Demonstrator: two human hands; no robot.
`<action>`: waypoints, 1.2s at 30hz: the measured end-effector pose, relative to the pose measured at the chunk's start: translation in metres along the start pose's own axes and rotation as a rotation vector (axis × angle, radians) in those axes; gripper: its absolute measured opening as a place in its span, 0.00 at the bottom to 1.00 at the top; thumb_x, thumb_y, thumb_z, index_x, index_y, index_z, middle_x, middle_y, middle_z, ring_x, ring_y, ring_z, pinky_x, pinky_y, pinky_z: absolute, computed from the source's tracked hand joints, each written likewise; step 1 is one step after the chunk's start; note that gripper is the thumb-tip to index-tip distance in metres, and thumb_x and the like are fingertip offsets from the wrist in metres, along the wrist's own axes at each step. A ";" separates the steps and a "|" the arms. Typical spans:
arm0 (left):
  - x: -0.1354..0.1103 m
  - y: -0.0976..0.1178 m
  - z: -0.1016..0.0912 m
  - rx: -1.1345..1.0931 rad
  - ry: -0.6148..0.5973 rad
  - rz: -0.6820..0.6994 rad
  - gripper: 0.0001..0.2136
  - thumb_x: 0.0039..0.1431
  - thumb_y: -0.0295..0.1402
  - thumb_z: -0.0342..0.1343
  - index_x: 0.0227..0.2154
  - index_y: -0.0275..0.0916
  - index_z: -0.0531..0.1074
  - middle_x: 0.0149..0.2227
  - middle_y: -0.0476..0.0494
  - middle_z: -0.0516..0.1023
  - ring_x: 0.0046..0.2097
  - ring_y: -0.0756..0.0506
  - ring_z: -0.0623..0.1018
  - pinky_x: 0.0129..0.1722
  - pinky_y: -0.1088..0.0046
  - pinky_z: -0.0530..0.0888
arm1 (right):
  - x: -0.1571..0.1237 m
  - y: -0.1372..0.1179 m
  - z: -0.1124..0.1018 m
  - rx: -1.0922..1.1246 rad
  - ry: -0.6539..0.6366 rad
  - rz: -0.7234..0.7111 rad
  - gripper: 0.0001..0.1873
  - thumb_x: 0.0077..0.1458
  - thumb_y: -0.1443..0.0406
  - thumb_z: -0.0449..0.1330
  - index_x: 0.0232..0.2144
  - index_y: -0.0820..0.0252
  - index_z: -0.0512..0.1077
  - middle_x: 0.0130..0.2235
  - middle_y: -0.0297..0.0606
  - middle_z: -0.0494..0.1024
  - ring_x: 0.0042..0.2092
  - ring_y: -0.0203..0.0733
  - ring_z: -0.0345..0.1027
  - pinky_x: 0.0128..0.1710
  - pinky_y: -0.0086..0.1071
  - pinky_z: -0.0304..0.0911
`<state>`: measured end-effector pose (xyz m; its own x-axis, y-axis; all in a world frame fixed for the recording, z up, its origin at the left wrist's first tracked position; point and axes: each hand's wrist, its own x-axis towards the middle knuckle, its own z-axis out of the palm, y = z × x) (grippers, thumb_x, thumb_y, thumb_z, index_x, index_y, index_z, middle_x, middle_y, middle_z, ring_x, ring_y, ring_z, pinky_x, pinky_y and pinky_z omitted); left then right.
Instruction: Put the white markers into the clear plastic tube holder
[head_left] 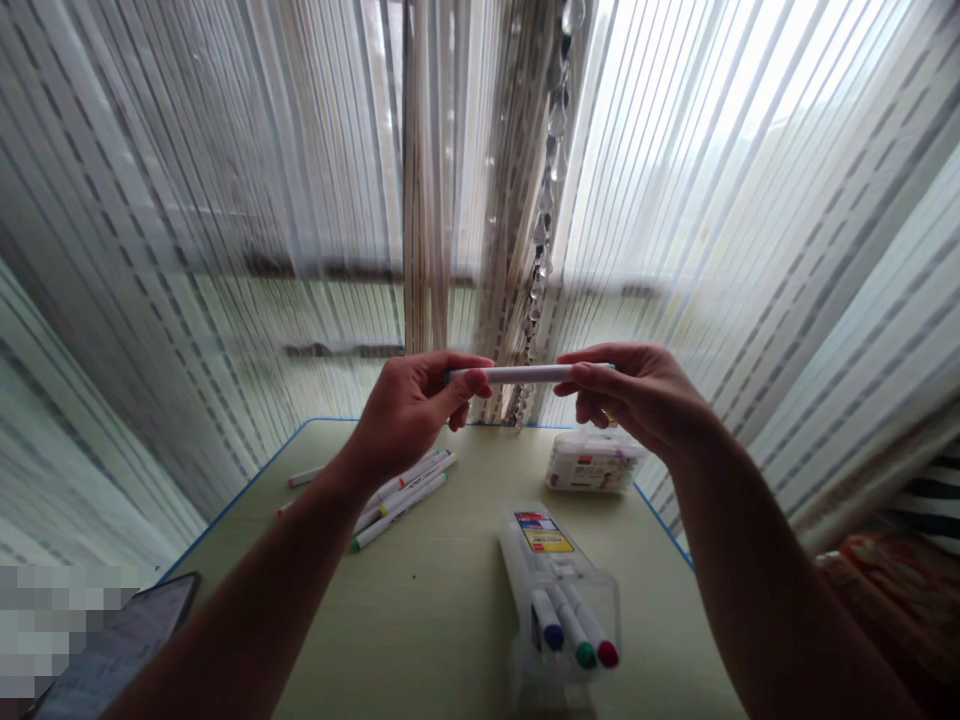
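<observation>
A white marker with light blue ends is held level above the far part of the table. My left hand pinches its left end between thumb and fingers. At the other end, my right hand grips it the same way. Below my left hand lie several loose white markers with coloured ends, partly hidden by my left forearm. A clear plastic marker case rests below and between my hands, its end open, with blue, green and red marker tips showing.
The light green table has a blue edge. A second clear box stands at the back right, under my right hand. At the lower left lies a dark-framed tablet or phone. Striped sheer curtains and a bead string hang behind the table.
</observation>
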<state>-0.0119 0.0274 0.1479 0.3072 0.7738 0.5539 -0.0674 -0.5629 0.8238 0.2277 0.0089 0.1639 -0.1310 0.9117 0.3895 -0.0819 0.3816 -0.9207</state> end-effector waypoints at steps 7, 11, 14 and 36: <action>-0.001 0.001 0.000 -0.059 0.003 -0.026 0.13 0.59 0.36 0.61 0.42 0.32 0.78 0.31 0.42 0.80 0.24 0.53 0.71 0.23 0.75 0.70 | 0.000 0.000 -0.003 0.016 -0.008 0.031 0.12 0.47 0.63 0.72 0.35 0.63 0.82 0.27 0.43 0.82 0.19 0.34 0.72 0.14 0.23 0.61; -0.001 0.000 -0.001 -0.103 0.005 -0.040 0.13 0.60 0.36 0.60 0.42 0.32 0.78 0.31 0.41 0.80 0.23 0.53 0.72 0.23 0.75 0.70 | 0.000 0.001 -0.004 0.044 -0.027 0.039 0.11 0.49 0.64 0.70 0.36 0.63 0.82 0.27 0.43 0.83 0.19 0.34 0.72 0.14 0.22 0.61; -0.001 0.001 -0.001 -0.138 0.017 -0.049 0.13 0.60 0.36 0.60 0.42 0.32 0.78 0.32 0.40 0.81 0.23 0.52 0.72 0.23 0.75 0.70 | 0.000 0.001 -0.006 0.058 -0.047 0.035 0.11 0.51 0.64 0.69 0.38 0.63 0.82 0.29 0.43 0.83 0.19 0.33 0.72 0.14 0.22 0.60; 0.000 0.004 -0.004 -0.387 0.010 -0.134 0.13 0.60 0.35 0.58 0.41 0.30 0.79 0.31 0.37 0.81 0.22 0.52 0.72 0.21 0.74 0.68 | -0.002 -0.005 -0.009 0.139 -0.120 0.069 0.18 0.49 0.63 0.60 0.41 0.65 0.81 0.33 0.47 0.84 0.18 0.36 0.69 0.13 0.26 0.59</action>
<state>-0.0164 0.0262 0.1520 0.3283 0.8368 0.4382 -0.3800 -0.3077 0.8723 0.2371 0.0064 0.1674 -0.2572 0.9069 0.3337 -0.2030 0.2869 -0.9362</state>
